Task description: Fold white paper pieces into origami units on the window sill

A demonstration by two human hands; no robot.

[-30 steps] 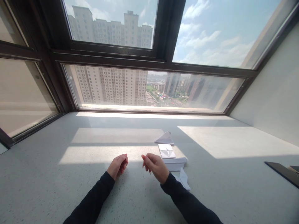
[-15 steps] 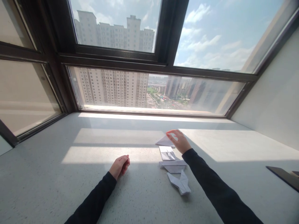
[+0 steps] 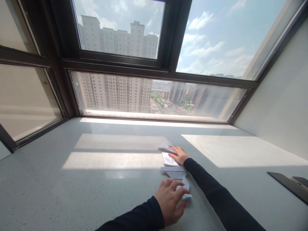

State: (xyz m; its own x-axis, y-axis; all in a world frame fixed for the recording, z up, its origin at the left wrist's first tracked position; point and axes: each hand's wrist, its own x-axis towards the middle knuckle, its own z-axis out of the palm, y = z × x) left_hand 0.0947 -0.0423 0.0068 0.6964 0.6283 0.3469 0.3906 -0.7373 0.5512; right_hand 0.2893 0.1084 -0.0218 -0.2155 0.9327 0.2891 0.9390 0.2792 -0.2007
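Several folded white paper pieces lie in a column on the pale counter. My left hand (image 3: pixel 171 200) is over the nearest one, a folded paper shape with pointed parts (image 3: pixel 185 183), and covers much of it. Its fingers are bent and apart; whether they touch the paper is unclear. My right hand (image 3: pixel 179 155) reaches to the far end of the column, fingers stretched out. Its fingertips are at the farthest folded paper (image 3: pixel 165 148) and over a square folded paper (image 3: pixel 167 159). Between the hands sits a boat-like folded paper (image 3: pixel 174 171) with a long straight band.
The speckled counter (image 3: pixel 84 195) runs up to a dark-framed window (image 3: pixel 144 120), with tall buildings outside. A flat dark object (image 3: pixel 286 184) lies at the right. A white wall (image 3: pixel 284 106) rises on the right side, and sunlight patches cross the counter.
My left hand has moved right, from bare counter to the nearest folded paper, and its fingers have spread. My right hand has lowered toward me onto the far papers; the farthest one now looks flatter.
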